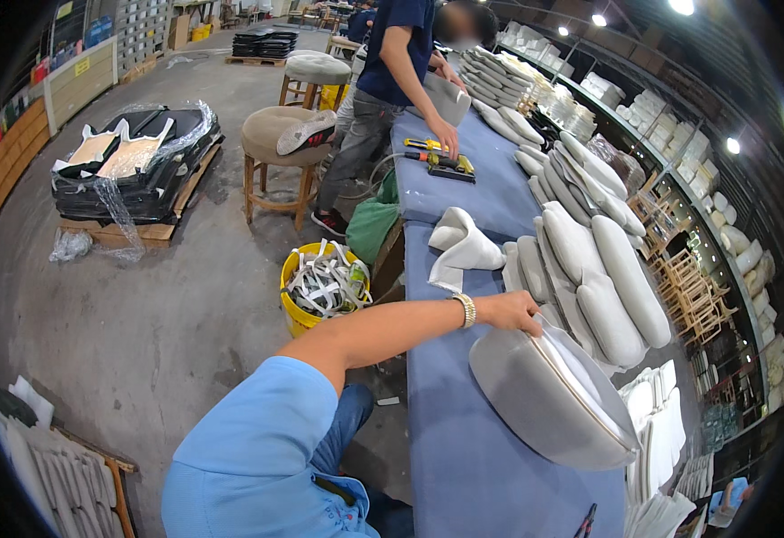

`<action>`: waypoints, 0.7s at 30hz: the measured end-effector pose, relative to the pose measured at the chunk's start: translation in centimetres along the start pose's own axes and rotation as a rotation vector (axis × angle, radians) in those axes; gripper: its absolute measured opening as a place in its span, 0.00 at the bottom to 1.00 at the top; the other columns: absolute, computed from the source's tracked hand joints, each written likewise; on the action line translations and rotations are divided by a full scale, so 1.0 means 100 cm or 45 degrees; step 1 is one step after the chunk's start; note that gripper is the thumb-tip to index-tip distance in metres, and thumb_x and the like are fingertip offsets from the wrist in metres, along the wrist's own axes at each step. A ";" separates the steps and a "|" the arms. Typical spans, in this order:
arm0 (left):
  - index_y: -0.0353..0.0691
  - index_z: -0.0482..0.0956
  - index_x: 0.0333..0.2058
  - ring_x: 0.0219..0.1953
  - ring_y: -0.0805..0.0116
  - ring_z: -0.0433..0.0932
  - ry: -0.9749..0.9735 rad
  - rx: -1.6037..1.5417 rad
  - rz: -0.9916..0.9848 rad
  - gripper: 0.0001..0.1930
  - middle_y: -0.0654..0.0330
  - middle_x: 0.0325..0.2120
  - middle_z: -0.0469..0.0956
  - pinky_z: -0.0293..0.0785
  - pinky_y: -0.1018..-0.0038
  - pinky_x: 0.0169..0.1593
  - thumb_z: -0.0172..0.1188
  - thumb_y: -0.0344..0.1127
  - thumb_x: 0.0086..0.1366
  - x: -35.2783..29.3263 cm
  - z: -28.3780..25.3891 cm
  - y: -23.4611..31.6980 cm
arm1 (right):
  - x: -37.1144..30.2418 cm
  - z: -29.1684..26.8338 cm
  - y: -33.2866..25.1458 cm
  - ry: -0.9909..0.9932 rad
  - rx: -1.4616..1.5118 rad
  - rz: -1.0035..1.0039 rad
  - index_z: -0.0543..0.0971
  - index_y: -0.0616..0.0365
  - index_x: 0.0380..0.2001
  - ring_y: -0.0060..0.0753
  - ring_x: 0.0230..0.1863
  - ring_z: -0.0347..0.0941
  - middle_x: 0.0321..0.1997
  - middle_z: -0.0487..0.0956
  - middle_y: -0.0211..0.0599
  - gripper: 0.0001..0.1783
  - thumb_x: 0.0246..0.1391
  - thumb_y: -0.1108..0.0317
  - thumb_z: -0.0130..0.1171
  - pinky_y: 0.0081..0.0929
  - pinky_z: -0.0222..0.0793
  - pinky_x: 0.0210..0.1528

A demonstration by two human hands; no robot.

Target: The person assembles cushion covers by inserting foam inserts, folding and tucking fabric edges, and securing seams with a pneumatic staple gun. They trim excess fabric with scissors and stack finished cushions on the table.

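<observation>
My left hand, with a gold-coloured watch on its wrist, reaches across the blue-covered table. Its fingers are closed on the upper edge of a rounded grey cushion. The cushion stands tilted on the table, with a pale seam or zip line along its edge and a whiter face turned away to the right. My right hand does not show. Just beyond my left hand lies a folded off-white fabric piece. A dark, red-marked tool tip lies at the table's near edge.
Grey cushions lie in rows along the table's right side. Farther up, a co-worker's hand rests on a yellow-and-black staple gun. A yellow bucket of strips stands left of the table, near padded stools and a wrapped pallet.
</observation>
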State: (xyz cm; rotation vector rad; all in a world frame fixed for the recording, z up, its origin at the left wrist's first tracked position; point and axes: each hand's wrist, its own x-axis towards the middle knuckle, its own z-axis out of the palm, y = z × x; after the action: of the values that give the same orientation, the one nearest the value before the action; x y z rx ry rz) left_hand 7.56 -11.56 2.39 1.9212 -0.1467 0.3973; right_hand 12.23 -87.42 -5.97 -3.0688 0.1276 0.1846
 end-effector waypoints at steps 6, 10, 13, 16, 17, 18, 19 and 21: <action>0.31 0.83 0.26 0.23 0.70 0.72 0.018 0.006 0.041 0.19 0.57 0.18 0.77 0.68 0.68 0.29 0.67 0.46 0.54 0.007 0.004 -0.006 | -0.049 0.040 0.044 0.066 -0.195 -0.217 0.76 0.55 0.60 0.54 0.59 0.76 0.56 0.81 0.50 0.35 0.52 0.48 0.66 0.46 0.70 0.61; 0.30 0.82 0.24 0.22 0.66 0.75 0.036 0.089 0.178 0.19 0.53 0.18 0.78 0.70 0.66 0.29 0.67 0.46 0.53 -0.003 0.010 -0.009 | -0.038 0.032 0.038 0.060 -0.267 -0.239 0.75 0.55 0.61 0.53 0.60 0.75 0.57 0.80 0.50 0.37 0.51 0.48 0.67 0.45 0.70 0.61; 0.31 0.82 0.24 0.22 0.61 0.76 0.060 0.083 0.157 0.21 0.51 0.19 0.79 0.71 0.64 0.30 0.66 0.49 0.53 -0.016 0.012 -0.002 | -0.042 0.003 0.012 -0.006 -0.263 -0.178 0.74 0.54 0.62 0.54 0.60 0.75 0.58 0.79 0.55 0.35 0.55 0.48 0.64 0.46 0.69 0.62; 0.31 0.82 0.25 0.23 0.60 0.77 0.081 0.079 0.161 0.22 0.50 0.19 0.80 0.72 0.63 0.31 0.65 0.50 0.53 -0.023 0.008 -0.003 | -0.060 -0.063 -0.056 -0.039 -0.262 -0.063 0.74 0.54 0.62 0.55 0.60 0.74 0.58 0.78 0.60 0.32 0.59 0.49 0.61 0.46 0.68 0.63; 0.31 0.82 0.25 0.23 0.59 0.77 0.074 0.075 0.169 0.22 0.49 0.20 0.80 0.72 0.63 0.31 0.65 0.51 0.53 -0.024 0.008 -0.003 | -0.069 -0.083 -0.074 -0.028 -0.264 -0.031 0.73 0.54 0.63 0.56 0.60 0.74 0.59 0.77 0.61 0.32 0.60 0.49 0.60 0.47 0.67 0.63; 0.31 0.82 0.26 0.23 0.59 0.77 0.078 0.069 0.179 0.22 0.49 0.20 0.80 0.72 0.63 0.31 0.65 0.51 0.53 -0.024 0.009 -0.003 | -0.077 -0.101 -0.087 0.029 -0.300 0.002 0.75 0.53 0.61 0.56 0.58 0.76 0.58 0.78 0.63 0.29 0.62 0.49 0.59 0.47 0.68 0.62; 0.31 0.82 0.26 0.24 0.59 0.77 0.084 0.065 0.188 0.22 0.48 0.20 0.80 0.72 0.63 0.32 0.64 0.50 0.53 -0.025 0.009 -0.005 | -0.086 -0.119 -0.103 0.085 -0.336 0.032 0.76 0.52 0.60 0.55 0.56 0.78 0.56 0.78 0.64 0.27 0.64 0.49 0.58 0.47 0.69 0.61; 0.32 0.83 0.27 0.24 0.58 0.77 0.102 0.104 0.189 0.21 0.48 0.21 0.80 0.73 0.63 0.33 0.64 0.50 0.53 -0.026 0.005 -0.007 | -0.116 -0.149 -0.154 0.702 -0.285 -0.425 0.75 0.64 0.56 0.62 0.50 0.79 0.46 0.84 0.55 0.23 0.67 0.57 0.54 0.47 0.73 0.53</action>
State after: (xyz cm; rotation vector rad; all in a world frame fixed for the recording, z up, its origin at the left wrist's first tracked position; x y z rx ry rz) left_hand 5.42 -11.93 0.70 1.9779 -0.2242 0.5869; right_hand 3.85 -72.27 11.07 -3.2004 -0.4039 -0.7083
